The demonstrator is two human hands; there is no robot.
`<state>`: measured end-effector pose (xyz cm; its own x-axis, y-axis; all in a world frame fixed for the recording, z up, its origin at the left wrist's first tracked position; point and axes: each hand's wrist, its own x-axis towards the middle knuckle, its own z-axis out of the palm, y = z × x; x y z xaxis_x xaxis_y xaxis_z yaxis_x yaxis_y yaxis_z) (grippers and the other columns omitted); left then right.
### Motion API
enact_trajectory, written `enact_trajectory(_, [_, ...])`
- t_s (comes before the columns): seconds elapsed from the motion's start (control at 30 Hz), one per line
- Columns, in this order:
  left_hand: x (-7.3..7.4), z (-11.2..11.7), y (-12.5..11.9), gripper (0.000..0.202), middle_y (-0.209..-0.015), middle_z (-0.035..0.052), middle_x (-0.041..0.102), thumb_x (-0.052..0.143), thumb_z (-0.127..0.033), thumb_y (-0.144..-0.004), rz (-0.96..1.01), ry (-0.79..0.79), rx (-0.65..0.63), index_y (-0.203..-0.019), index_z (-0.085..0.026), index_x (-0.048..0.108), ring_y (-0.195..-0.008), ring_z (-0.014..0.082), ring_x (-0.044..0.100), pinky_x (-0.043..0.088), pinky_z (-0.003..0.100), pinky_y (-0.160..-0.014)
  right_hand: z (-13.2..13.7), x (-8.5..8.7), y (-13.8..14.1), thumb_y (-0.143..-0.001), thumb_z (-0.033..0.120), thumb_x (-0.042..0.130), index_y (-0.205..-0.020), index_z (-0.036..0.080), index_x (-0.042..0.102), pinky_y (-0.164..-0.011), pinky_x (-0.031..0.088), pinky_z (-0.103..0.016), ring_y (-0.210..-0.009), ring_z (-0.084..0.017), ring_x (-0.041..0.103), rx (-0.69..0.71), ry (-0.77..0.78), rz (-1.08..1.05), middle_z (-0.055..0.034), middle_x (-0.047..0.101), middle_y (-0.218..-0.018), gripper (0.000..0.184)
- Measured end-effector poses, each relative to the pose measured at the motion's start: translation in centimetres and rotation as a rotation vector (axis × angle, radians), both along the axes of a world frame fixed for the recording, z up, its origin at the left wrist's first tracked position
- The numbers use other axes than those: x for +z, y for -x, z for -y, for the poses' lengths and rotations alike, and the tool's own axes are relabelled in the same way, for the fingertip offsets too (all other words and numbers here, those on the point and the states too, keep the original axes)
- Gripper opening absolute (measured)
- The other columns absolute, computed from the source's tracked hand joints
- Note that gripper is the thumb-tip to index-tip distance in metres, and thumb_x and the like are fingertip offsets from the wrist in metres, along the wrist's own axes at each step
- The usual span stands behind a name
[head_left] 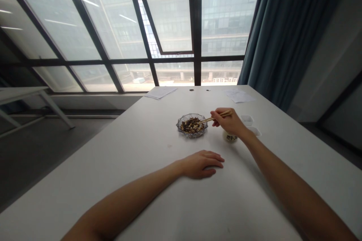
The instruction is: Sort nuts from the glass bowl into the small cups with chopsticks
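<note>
My right hand (226, 119) is closed around a pair of wooden chopsticks (209, 119), whose tips reach into a clear glass bowl (179, 129) with a scalloped rim. Inside the bowl lies a mix of small dark, brown and pale pieces (192, 125) that look like beans or seeds. Below my right hand stands a small pale container (229, 138) with dark lettering, partly hidden by the hand. My left hand (201, 164) rests palm down on the white table, fingers stretched out, holding nothing, nearer to me than the bowl.
Two small clear plastic trays (246, 120) sit beyond my right wrist, one partly covered by it. Sheets of paper (160, 92) lie at the far left of the table (135, 150), with more papers (240, 95) at the far right. A small dark disc (191, 90) is near the far edge.
</note>
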<state>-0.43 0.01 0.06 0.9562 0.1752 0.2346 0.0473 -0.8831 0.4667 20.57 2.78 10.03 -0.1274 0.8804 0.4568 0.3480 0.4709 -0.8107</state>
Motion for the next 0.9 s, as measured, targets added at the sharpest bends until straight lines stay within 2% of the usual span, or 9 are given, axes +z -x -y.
enact_trajectory(0.17, [0.1,0.1,0.0,0.037,-0.144,0.0084,0.061,0.054,-0.029,-0.097,-0.001,0.006,-0.003,-0.134,-0.027,0.061,-0.136,0.024,0.055,0.039,0.039,-0.118,-0.3,-1.3,1.3,-0.078,0.064,0.075,-0.073,0.017,0.068,-0.053,0.059,-0.027,-0.062,-0.023,0.074,0.042,0.124,-0.135,-0.0078,0.073,-0.067,0.048])
enact_trajectory(0.4, [0.0,0.1,-0.1,0.037,-0.144,0.0088,0.062,0.053,-0.03,-0.098,0.006,0.015,-0.001,-0.134,-0.027,0.061,-0.136,0.0239,0.055,0.039,0.039,-0.118,-0.9,-2.5,1.6,-0.078,0.065,0.075,-0.072,0.017,0.069,-0.052,0.06,-0.027,-0.061,-0.024,0.075,0.014,0.191,-0.153,-0.0092,0.073,-0.065,0.049])
enact_trajectory(0.9, [0.0,0.1,-0.1,0.036,-0.144,0.0086,0.061,0.053,-0.029,-0.097,0.0,0.008,-0.004,-0.133,-0.026,0.062,-0.136,0.0239,0.054,0.039,0.039,-0.118,-0.5,-1.7,1.4,-0.082,0.065,0.071,-0.072,0.017,0.071,-0.05,0.058,-0.028,-0.054,-0.022,0.072,-0.025,0.172,-0.115,-0.0095,0.073,-0.063,0.049])
